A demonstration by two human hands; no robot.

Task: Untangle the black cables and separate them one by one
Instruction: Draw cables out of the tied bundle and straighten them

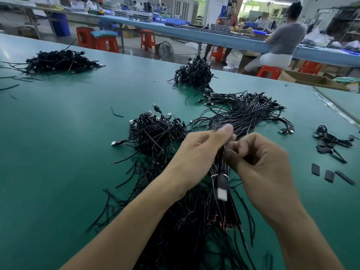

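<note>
The left hand [200,152] and right hand [261,158], fingers curled, pinched a tied bundle of black USB cables [215,210] above the counter [68,152]. Light, limp and snag-prone, each cable was probably best drawn out by its plug [222,192].

We see only hands & forearms, both bare. Left hand [196,152] w/ left forearm [136,217] on the near left; right hand [263,160] w/ right forearm [288,221] on the near right. Arms are bare down to the near frame edge; fingertips [243,147] blurred, so we can't tell nail detail.
</note>
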